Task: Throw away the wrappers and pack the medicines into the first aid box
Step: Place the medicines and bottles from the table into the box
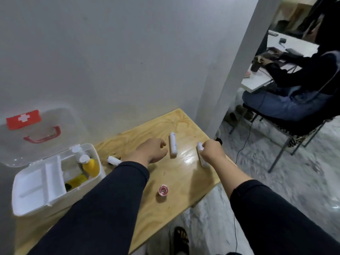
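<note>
Held item: a slim white plastic tube (201,155) at the table's right edge, with the right hand (211,150) curled closed around its upper end.
Left hand (151,150): loosely fisted above the table, apparently empty, though its fingertips are hidden.
Between the hands: a second white oblong tube (173,145) lying loose, just beside the left knuckles.
Behind the left wrist: a small white bottle (114,160) on its side.
Nearer than both grips: a small pink round tape roll (163,190), untouched.
Box: the white first aid box (33,196) far left of the left hand, lid up, already holding a yellow bottle (91,165).
Progress: likely midway; four items remain unpacked.
Wrappers: none visible.
Surface: pale wooden table (184,173).
</note>
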A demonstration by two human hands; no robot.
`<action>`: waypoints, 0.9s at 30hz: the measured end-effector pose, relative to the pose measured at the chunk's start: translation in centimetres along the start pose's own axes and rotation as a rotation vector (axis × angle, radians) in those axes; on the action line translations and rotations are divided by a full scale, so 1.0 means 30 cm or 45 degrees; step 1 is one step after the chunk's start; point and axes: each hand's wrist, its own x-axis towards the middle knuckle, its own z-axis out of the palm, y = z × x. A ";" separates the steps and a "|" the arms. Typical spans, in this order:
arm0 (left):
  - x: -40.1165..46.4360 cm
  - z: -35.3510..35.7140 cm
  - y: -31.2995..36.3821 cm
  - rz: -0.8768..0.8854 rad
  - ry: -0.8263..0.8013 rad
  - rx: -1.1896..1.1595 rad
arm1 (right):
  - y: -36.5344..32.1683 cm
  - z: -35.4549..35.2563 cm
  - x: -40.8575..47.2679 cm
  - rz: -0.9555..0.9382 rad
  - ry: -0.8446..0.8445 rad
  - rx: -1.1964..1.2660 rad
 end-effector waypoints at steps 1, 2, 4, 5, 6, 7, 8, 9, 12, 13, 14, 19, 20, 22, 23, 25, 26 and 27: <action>0.017 0.009 0.000 -0.016 -0.011 -0.005 | 0.013 0.016 0.016 0.045 0.001 0.020; 0.031 0.016 -0.003 -0.033 -0.020 -0.015 | 0.021 0.033 0.027 0.062 -0.003 0.039; 0.063 0.028 -0.012 -0.062 -0.031 -0.035 | 0.023 0.062 0.050 0.042 -0.030 0.063; 0.074 0.032 -0.018 -0.070 -0.030 -0.034 | 0.019 0.074 0.055 0.008 -0.034 0.066; 0.088 0.036 -0.024 -0.082 -0.031 -0.033 | 0.015 0.088 0.067 -0.032 -0.023 0.055; 0.099 0.039 -0.032 -0.093 -0.032 -0.034 | 0.005 0.094 0.075 -0.058 -0.012 0.045; 0.109 0.040 -0.039 -0.104 -0.036 -0.036 | -0.006 0.101 0.086 -0.086 0.007 0.044; 0.119 0.040 -0.047 -0.113 -0.039 -0.038 | -0.024 0.104 0.098 -0.100 0.014 0.062; 0.142 0.038 -0.073 -0.146 -0.047 -0.063 | -0.089 0.115 0.137 -0.147 -0.010 0.145; 0.148 0.039 -0.082 -0.154 -0.047 -0.071 | -0.114 0.118 0.146 -0.164 -0.041 0.158; 0.152 0.039 -0.090 -0.163 -0.047 -0.079 | -0.137 0.122 0.153 -0.187 -0.069 0.167; 0.163 0.032 -0.116 -0.193 -0.047 -0.105 | -0.208 0.151 0.172 -0.189 -0.060 0.194; 0.163 0.029 -0.119 -0.196 -0.047 -0.107 | -0.214 0.157 0.177 -0.180 -0.045 0.180; 0.159 0.024 -0.122 -0.198 -0.037 -0.109 | -0.228 0.168 0.182 -0.199 -0.033 0.108; 0.156 0.022 -0.124 -0.198 -0.030 -0.107 | -0.236 0.173 0.182 -0.217 -0.032 0.058; 0.145 0.018 -0.126 -0.194 -0.020 -0.096 | -0.246 0.185 0.181 -0.225 -0.035 -0.002; 0.139 0.016 -0.127 -0.191 -0.017 -0.095 | -0.250 0.192 0.180 -0.219 -0.046 -0.005; 0.132 0.014 -0.129 -0.188 -0.017 -0.097 | -0.253 0.198 0.175 -0.205 -0.061 0.006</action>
